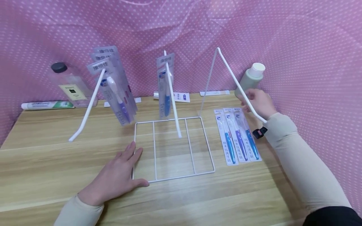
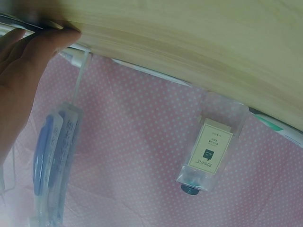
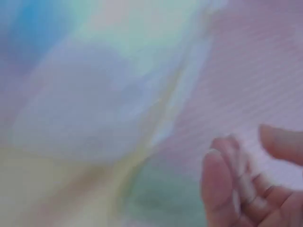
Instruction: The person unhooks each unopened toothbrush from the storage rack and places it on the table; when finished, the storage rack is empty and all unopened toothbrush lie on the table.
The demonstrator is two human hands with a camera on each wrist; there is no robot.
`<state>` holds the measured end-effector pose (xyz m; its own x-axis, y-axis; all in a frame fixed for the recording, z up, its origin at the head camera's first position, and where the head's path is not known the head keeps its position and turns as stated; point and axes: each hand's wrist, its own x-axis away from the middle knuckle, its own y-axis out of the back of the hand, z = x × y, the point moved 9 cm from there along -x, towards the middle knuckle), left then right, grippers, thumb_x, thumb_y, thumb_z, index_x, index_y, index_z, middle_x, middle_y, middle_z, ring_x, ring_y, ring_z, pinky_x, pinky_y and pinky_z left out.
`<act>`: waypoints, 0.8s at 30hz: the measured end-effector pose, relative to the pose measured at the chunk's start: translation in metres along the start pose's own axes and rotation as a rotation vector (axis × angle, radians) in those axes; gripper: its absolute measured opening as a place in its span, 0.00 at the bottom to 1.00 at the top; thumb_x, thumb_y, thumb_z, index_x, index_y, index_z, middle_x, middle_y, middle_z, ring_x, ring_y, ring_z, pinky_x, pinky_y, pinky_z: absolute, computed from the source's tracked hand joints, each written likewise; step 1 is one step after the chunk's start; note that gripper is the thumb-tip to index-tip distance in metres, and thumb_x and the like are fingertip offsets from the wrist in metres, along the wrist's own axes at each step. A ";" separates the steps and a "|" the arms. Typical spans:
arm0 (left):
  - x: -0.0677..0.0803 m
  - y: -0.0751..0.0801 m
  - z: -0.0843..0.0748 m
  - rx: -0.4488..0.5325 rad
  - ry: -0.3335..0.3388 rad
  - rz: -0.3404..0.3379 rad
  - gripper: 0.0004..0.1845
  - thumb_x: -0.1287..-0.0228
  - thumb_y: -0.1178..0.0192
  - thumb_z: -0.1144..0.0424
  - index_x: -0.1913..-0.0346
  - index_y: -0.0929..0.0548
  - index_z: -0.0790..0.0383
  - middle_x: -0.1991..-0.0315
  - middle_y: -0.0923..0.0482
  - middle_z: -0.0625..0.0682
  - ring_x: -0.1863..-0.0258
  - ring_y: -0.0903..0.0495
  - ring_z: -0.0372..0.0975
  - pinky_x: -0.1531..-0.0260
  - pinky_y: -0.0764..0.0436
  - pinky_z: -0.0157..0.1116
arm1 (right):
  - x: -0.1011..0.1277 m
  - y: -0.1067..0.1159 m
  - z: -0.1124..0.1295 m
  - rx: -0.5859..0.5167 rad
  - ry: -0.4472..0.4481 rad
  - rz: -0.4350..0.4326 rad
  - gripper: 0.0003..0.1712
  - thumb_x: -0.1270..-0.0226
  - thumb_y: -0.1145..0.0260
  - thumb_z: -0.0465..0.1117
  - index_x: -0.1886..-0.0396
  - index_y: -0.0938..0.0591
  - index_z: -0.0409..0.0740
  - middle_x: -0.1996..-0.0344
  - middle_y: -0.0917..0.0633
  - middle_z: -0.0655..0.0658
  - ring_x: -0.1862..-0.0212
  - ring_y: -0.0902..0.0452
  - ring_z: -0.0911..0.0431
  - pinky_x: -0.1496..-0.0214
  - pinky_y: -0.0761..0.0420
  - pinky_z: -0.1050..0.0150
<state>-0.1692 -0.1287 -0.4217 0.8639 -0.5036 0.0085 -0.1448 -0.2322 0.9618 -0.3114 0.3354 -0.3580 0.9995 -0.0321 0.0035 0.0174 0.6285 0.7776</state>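
Note:
A white wire rack (image 1: 207, 145) stands on the wooden table. My left hand (image 1: 117, 174) rests at its base's left side, fingers and thumb spread. Packaged toothbrushes (image 1: 120, 94) hang from the rack's left arm, and another toothbrush pack (image 1: 161, 94) from the middle arm. The right arm (image 1: 235, 77) carries none. Right of the base, three toothbrush packs (image 1: 238, 138) lie side by side, brushes blue, purple and blue. My right hand (image 1: 261, 102) is above their far end, by the green bottle. In the right wrist view its thumb stands apart from loosely bent fingers (image 3: 218, 179), nothing between them.
At the back right stands a pale green bottle (image 1: 247, 82) with a white cap. A clear bottle (image 1: 74, 89) with a black cap stands back left, beside a toothpaste tube (image 1: 46, 105). Another tube (image 1: 182, 97) and a flat white box (image 1: 215, 93) lie along the pink dotted cloth (image 1: 135, 25).

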 end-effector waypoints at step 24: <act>-0.001 0.001 -0.002 0.018 -0.008 -0.006 0.60 0.49 0.26 0.28 0.24 0.28 0.69 0.21 0.38 0.73 0.29 0.28 0.70 0.37 0.22 0.66 | 0.024 -0.022 0.269 -1.378 0.551 -0.026 0.16 0.19 0.48 0.25 0.54 0.17 0.46 0.58 0.16 0.44 0.57 0.19 0.54 0.48 0.18 0.63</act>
<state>-0.1687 -0.1267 -0.4200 0.8607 -0.5092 0.0007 -0.1484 -0.2497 0.9569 -0.2950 0.1118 -0.2058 0.8774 0.0392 -0.4781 -0.2685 0.8661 -0.4217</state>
